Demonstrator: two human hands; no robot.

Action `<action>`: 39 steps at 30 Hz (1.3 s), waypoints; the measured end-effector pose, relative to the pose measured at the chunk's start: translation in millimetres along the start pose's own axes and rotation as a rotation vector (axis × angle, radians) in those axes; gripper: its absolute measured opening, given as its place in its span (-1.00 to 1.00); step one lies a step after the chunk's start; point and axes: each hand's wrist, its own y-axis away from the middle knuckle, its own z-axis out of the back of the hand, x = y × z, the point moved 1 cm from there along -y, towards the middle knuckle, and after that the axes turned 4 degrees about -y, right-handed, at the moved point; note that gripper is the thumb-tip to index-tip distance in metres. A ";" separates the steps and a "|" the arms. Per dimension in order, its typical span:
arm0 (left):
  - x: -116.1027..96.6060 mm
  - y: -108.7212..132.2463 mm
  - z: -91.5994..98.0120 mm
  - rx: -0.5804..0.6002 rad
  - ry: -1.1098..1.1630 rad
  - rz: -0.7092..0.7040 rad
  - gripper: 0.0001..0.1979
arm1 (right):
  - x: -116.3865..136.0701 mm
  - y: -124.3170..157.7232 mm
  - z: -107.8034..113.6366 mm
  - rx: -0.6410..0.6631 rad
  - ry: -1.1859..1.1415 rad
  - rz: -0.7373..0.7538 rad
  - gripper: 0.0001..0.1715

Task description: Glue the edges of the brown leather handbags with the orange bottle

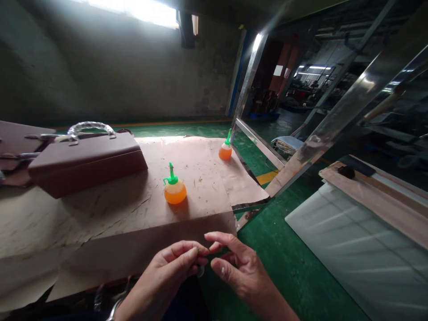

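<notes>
My left hand (177, 265) is closed in a pinch, thumb against fingers, in front of the table's near edge. What it pinches, if anything, is too small to name. A small, pale, clear round bit (200, 271) shows just under its fingers. Close by on the right, my right hand (239, 265) has thumb and forefinger spread apart, its fingertips near those of the left. Beyond them, a round squeeze bottle (175, 192) of orange liquid with a green nozzle stands upright on the paper-covered table (203, 178).
A dark brown box-shaped bag (90, 162) with a plastic-wrapped handle (92, 127) sits on the left. Another orange bottle (225, 150) stands near the far right corner. Metal frame posts (321, 129) rise at the right, beside a white-sided bin (351, 232) on the green floor.
</notes>
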 end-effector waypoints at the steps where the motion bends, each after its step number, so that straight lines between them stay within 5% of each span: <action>1: 0.9 0.5 -1.0 0.018 0.013 0.007 -0.68 | 1.0 0.9 -3.3 -0.011 0.098 0.089 -0.58; 6: 2.9 3.2 -6.0 0.097 0.042 0.014 -0.66 | -2.6 -2.9 -8.4 -0.116 0.470 0.533 -0.54; 12: 3.6 -0.7 -13.7 0.142 0.092 0.024 -0.72 | -1.0 -5.9 -10.3 -0.169 0.492 0.610 -0.74; 19: 20.1 -4.9 -20.3 0.194 0.214 0.154 -0.70 | -8.6 3.5 -4.3 -0.133 0.518 0.578 -0.83; 27: 44.9 -33.6 -21.5 0.177 -0.037 0.218 -0.49 | -37.7 15.9 12.5 -0.342 0.697 0.473 -0.89; 32: 39.8 -33.8 -32.2 0.230 0.176 0.321 -0.58 | -40.5 12.5 17.0 -0.409 0.682 0.460 -0.90; 36: 36.2 -30.5 -34.2 0.339 0.291 0.356 -0.36 | -46.0 6.8 33.7 -0.543 0.582 0.315 -0.87; 39: 39.2 -34.8 -27.4 0.228 0.007 0.241 -0.39 | -56.8 3.6 50.5 -0.600 0.508 0.165 -0.80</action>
